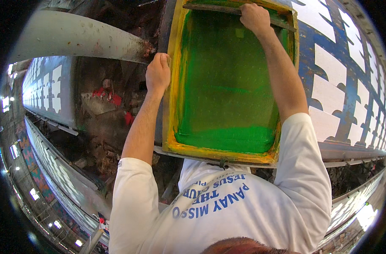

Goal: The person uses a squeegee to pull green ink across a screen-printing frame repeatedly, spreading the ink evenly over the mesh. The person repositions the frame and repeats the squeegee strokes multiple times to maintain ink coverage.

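Observation:
A screen-printing frame (172,106) lies in front of me, its rim smeared yellow and green, with a green mesh (226,84) stretched inside. My left hand (158,74) is closed on the frame's left side, about a third of the way down. At the frame's far end, my right hand (255,18) grips a long dark squeegee (210,8) that spans most of the mesh's width, slightly slanted. Bright green ink (231,139) shows in a band along the mesh's near end. Whatever lies beneath the frame is hidden.
To the right, a long blue printing table (349,91) carries rows of white cut pieces (330,63). A thick pale post (78,38) stands close at the left. Other long tables with white pieces (56,84) run farther left. Red scraps (112,97) lie near the post.

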Demonstrator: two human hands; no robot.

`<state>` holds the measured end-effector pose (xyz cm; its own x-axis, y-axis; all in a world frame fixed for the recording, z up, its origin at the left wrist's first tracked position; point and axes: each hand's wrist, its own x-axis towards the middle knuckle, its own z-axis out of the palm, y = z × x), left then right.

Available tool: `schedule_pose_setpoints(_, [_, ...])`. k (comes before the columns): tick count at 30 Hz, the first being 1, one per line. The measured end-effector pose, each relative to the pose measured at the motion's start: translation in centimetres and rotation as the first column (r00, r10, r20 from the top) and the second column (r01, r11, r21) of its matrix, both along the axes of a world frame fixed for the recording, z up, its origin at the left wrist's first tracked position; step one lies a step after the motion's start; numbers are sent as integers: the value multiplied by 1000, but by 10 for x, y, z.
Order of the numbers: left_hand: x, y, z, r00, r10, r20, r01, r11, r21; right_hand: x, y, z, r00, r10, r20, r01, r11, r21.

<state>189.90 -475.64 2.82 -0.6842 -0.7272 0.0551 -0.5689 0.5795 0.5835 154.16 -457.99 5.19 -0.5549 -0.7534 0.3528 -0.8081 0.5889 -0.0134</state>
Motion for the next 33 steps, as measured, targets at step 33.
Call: schedule_pose_setpoints(33, [-2,-7,-13,999,-39,23,42,985,-166,180,107,20,954,-43,296,-42,960,277])
